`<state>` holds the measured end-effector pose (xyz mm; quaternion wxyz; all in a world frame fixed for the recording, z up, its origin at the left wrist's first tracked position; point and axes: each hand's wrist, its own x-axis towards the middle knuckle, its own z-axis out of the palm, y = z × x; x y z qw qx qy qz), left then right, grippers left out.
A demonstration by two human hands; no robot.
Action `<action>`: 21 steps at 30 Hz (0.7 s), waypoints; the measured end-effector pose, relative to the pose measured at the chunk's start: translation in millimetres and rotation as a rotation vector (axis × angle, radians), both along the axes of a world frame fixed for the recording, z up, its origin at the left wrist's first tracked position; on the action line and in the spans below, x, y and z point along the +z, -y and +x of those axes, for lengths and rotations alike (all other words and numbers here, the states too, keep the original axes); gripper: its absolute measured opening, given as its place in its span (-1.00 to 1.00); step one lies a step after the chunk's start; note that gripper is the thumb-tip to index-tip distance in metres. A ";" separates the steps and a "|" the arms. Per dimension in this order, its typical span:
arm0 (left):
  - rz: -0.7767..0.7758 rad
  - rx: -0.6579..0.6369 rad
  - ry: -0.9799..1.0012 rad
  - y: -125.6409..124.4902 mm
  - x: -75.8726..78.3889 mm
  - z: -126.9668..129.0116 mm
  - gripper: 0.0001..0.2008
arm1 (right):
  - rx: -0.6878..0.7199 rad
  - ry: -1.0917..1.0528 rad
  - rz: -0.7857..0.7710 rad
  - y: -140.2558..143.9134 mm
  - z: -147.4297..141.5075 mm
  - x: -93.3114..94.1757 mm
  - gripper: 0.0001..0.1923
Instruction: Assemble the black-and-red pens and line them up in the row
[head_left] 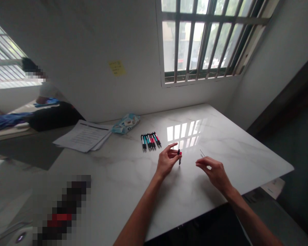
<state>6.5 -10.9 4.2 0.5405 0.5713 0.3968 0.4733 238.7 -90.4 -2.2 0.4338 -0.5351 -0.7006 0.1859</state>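
My left hand (166,160) pinches a short dark pen barrel (179,158) with a red tip, holding it upright just above the white marble table (123,177). My right hand (215,172) is a little to the right and holds a thin pen refill (202,153) between its fingertips, angled up and away. The two hands are apart. Behind my left hand a row of several pens (150,140) with teal, pink and black barrels lies side by side on the table.
A stack of printed papers (83,136) and a blue wipes packet (125,124) lie at the table's far left. A barred window (205,37) fills the wall behind. Another person (45,102) is at the far left. A yellow sticky note (117,67) hangs on the wall.
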 end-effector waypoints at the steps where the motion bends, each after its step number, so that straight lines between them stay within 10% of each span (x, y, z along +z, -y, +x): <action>1: 0.000 -0.003 0.000 0.3 0.6 0.2 -0.36 | -0.010 -0.038 0.034 -5.6 -1.7 6.8 -0.78; 8: 0.041 -0.029 -0.049 3.2 5.0 -0.2 -0.30 | 0.045 -0.207 0.088 -41.1 -22.3 36.5 -0.79; 21: 0.045 -0.053 -0.039 5.0 7.0 0.2 -0.29 | 0.137 -0.162 -0.015 -43.4 -27.4 25.6 -0.79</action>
